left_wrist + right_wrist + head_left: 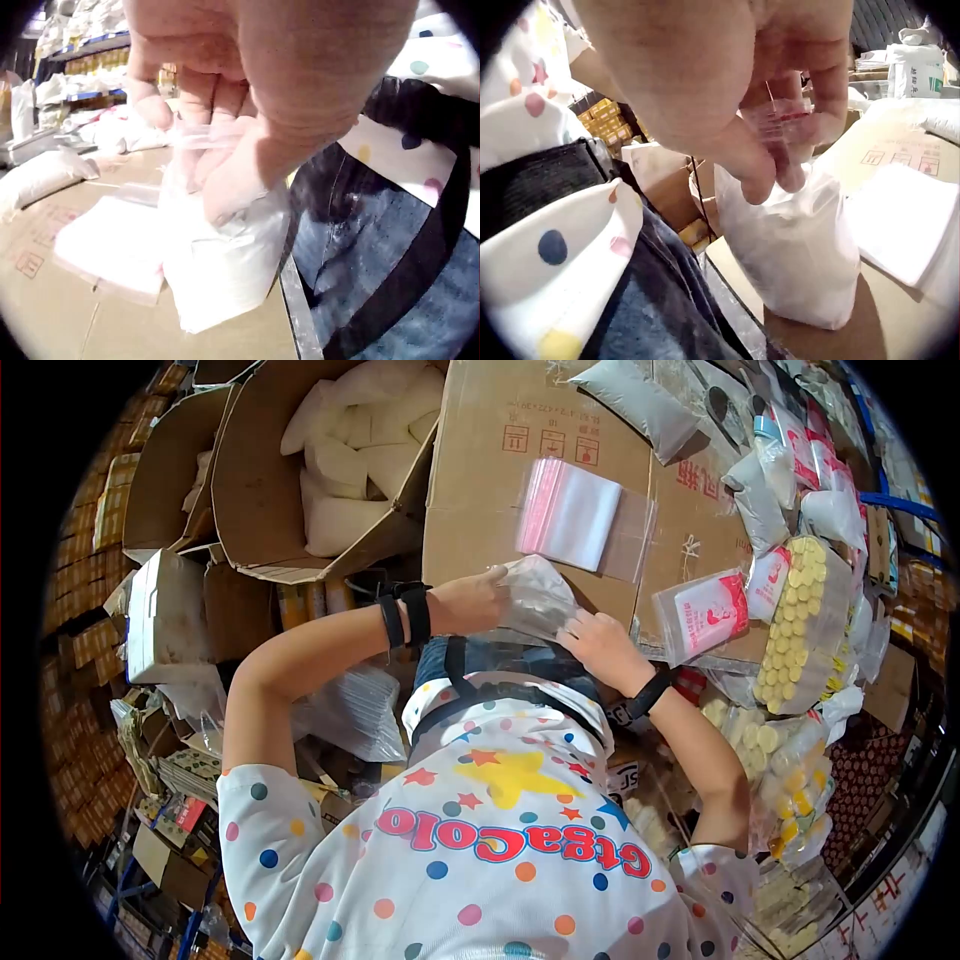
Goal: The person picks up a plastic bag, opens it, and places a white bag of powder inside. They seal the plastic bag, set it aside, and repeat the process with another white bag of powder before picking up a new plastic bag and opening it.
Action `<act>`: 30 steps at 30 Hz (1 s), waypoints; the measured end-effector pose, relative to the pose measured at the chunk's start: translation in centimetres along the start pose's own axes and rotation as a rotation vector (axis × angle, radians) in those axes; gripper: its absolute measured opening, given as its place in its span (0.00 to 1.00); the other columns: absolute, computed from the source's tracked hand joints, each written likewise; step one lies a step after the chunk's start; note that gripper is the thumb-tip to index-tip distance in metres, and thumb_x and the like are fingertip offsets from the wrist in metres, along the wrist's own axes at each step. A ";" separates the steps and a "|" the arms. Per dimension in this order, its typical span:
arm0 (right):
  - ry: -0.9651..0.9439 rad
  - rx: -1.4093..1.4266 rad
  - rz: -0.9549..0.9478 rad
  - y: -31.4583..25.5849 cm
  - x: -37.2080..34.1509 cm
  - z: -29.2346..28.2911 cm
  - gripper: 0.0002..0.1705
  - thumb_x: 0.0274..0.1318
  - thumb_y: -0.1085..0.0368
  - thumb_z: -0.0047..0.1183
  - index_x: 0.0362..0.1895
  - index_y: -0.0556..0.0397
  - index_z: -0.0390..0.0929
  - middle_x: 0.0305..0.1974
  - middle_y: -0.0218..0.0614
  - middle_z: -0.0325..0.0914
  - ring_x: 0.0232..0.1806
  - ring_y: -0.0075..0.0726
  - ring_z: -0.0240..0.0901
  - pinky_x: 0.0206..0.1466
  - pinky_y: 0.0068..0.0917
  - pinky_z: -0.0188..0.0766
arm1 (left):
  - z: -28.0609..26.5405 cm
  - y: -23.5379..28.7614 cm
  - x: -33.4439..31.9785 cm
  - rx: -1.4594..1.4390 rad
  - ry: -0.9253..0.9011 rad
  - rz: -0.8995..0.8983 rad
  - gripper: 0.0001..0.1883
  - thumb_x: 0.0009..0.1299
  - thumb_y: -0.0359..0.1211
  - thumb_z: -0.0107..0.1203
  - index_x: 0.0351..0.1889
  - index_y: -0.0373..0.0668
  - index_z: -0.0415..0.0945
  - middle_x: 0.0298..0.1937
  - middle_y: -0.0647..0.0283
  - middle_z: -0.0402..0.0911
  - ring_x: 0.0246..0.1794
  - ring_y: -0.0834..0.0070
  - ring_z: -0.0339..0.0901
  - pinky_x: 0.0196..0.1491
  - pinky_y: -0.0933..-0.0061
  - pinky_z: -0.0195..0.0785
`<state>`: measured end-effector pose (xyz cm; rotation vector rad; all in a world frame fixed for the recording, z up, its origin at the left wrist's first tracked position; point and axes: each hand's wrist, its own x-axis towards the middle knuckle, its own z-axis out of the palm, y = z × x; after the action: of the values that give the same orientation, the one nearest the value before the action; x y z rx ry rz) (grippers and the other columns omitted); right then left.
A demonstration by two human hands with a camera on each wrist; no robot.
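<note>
A clear plastic bag with white contents [540, 588] stands at the near edge of the cardboard surface [480, 490], between both hands. My left hand [478, 601] pinches the bag's upper part at one side; in the left wrist view its thumb lies over the white bag [225, 277]. From the other side, my right hand [608, 650] pinches the top, where a clear strip with a red line shows between its fingers in the right wrist view. Below them, the bag [799, 259] bulges toward its base. Just beyond lies a stack of flat clear bags with pink edges [572, 515].
Filled white bags [640, 405] lie at the far side. A pink-printed packet [705, 615] sits to the right, beside a bag of pale yellow sticks [795, 625]. An open carton [260, 470] of white bags stands left, near a white box [165, 618].
</note>
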<state>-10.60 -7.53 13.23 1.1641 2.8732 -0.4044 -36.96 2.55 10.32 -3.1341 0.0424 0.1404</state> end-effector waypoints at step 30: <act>0.038 -0.042 0.140 1.2 -1.0 -4.2 0.04 0.46 0.67 0.54 0.27 0.52 0.80 0.45 0.37 0.72 0.51 0.40 0.67 0.46 0.35 0.66 | -2.0 -1.4 -2.2 -0.253 0.310 -0.175 0.14 0.59 0.34 0.59 0.44 0.49 0.82 0.53 0.67 0.74 0.56 0.65 0.68 0.60 0.62 0.62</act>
<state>-8.73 -6.34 17.09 1.3695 2.7933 -0.3195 -38.95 3.97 12.47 -3.3546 -0.2686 -0.3702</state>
